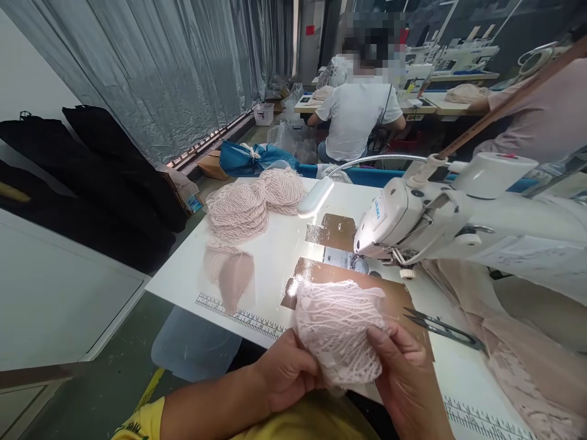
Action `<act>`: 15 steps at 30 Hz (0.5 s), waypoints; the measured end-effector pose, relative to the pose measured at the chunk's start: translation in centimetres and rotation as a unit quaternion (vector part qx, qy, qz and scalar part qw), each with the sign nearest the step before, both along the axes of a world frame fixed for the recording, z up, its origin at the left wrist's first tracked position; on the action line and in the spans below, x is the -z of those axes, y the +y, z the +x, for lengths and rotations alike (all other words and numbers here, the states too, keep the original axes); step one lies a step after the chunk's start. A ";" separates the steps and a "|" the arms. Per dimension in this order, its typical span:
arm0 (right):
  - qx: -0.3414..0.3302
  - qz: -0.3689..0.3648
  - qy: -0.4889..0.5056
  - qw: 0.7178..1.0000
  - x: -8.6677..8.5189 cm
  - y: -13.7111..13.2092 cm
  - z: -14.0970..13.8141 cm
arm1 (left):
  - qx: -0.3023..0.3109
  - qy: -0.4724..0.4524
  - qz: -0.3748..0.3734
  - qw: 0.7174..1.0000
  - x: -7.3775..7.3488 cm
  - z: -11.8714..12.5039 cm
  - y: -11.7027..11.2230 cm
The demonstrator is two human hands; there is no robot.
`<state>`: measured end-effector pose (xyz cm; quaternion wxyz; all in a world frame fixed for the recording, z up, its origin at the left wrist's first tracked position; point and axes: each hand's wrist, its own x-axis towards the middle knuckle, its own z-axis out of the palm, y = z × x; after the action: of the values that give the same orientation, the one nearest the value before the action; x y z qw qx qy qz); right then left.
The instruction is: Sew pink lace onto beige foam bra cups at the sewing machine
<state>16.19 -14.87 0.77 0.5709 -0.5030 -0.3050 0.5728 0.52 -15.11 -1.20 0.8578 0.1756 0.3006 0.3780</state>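
Table [275,256]: white, ruler markings along near edge; across centre and lower right of the frame.
Sewing machine [477,214]: white, right of frame.
Blue bag [236,160]: upper centre, tied with a pale knot; contents hidden.
Translucent plastic container [192,348]: lower left, below table edge; contents indistinct.
White basket [264,114]: upper centre, near curtain [183,73]; contents too small to tell.
Lace piece [339,324]: lower centre; pale pink, brightly lit, rounded, patterned in wavy open strands. Clamped at its lower left by left grip [288,373], at its right edge by right grip [406,360], thumb on top.
Snips [443,329]: black, lower right, blades parted, pointing left.
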 end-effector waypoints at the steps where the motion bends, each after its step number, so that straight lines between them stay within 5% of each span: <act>1: 0.023 0.018 -0.006 1.000 -0.1 0.3 0.6 | 0.030 0.007 0.026 0.999 0.2 -0.9 0.0; 3: 0.048 0.033 -0.028 0.998 -0.4 0.6 1.6 | 0.127 0.002 0.122 0.984 0.0 -3.2 0.3; 5: 0.019 0.013 -0.031 0.999 -0.8 0.5 2.1 | 0.270 0.025 0.244 0.931 -1.4 -5.5 1.2; 9: -0.145 -0.027 -0.056 0.987 -1.7 -0.3 1.0 | 0.104 0.238 0.441 0.859 -5.3 -7.5 3.7; 12: -0.221 0.008 -0.145 0.964 -2.2 -0.6 -0.1 | 0.146 0.324 0.465 0.811 -6.4 -6.5 4.7; 15: -0.224 0.062 -0.215 0.949 -2.5 -0.3 -0.3 | 0.207 0.326 0.475 0.791 -5.7 -5.2 4.6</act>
<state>15.90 -15.14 3.23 0.3792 -0.4966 -0.5603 0.5437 -4.72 -10.53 4.49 0.5751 0.7321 0.3009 0.2068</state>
